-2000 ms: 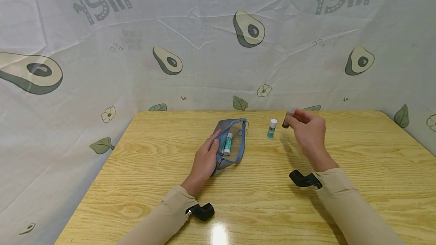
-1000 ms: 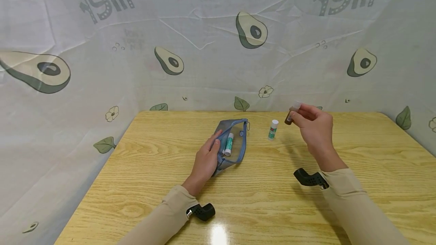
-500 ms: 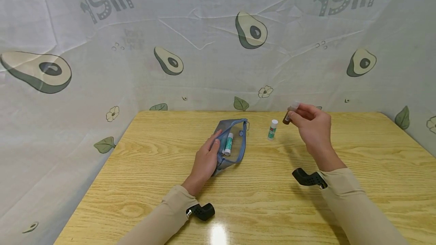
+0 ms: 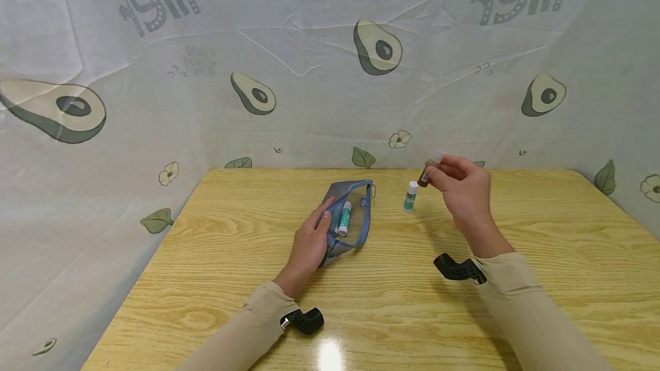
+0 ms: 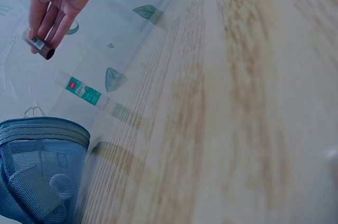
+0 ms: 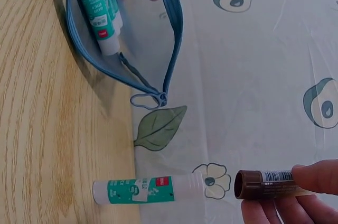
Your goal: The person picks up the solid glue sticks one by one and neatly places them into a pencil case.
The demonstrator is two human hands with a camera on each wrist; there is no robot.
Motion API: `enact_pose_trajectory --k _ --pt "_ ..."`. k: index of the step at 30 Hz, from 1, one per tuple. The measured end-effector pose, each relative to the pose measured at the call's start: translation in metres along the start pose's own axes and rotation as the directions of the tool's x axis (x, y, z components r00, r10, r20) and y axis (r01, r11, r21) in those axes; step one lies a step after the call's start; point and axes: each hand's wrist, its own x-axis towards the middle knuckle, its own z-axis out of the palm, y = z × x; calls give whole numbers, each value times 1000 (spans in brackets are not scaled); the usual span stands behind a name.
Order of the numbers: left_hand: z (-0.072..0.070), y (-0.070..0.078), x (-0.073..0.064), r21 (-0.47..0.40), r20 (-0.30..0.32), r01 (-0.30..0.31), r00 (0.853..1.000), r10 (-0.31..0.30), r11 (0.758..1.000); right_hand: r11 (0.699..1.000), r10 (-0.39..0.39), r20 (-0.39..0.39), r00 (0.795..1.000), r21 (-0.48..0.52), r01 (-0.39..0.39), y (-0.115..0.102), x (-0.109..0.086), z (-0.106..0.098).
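Observation:
My left hand holds the side of a blue mesh zip pouch, its thumb at the unzipped rim. Inside lies a green-and-white glue stick; the right wrist view shows a second one partly behind the first glue stick. Right of the pouch, another glue stick stands upright with its white cap on top. Above the table, my right hand pinches a small brown tube with a barcode label and a hollow bottom end. Its pale, clear-looking upper end is partly covered by fingers. The tube is tilted, close to the standing glue stick.
Both hands work over a light wood-grain table. A pale cloth printed with avocados hangs behind its far edge and along the sides. A zipper-pull loop hangs at the pouch's corner.
My right hand first lifted the brown tube and drifted right, then came back left toward the standing glue stick. The left hand and pouch stay in place.

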Motion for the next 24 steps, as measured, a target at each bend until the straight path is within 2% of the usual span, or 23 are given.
enact_pose_trajectory --k 4,17,24 --pt "0 -1 0 0 -2 2 1000 -2 1000 1000 1 10 1000 29 -2 -1 -1 5" --pt "-2 -1 -1 -6 6 -17 1000 17 1000 1000 -1 43 999 -12 2 -1 -7 25" --pt "-1 -1 0 -1 3 -23 1000 23 1000 993 23 70 997 -116 -14 3 -10 38"
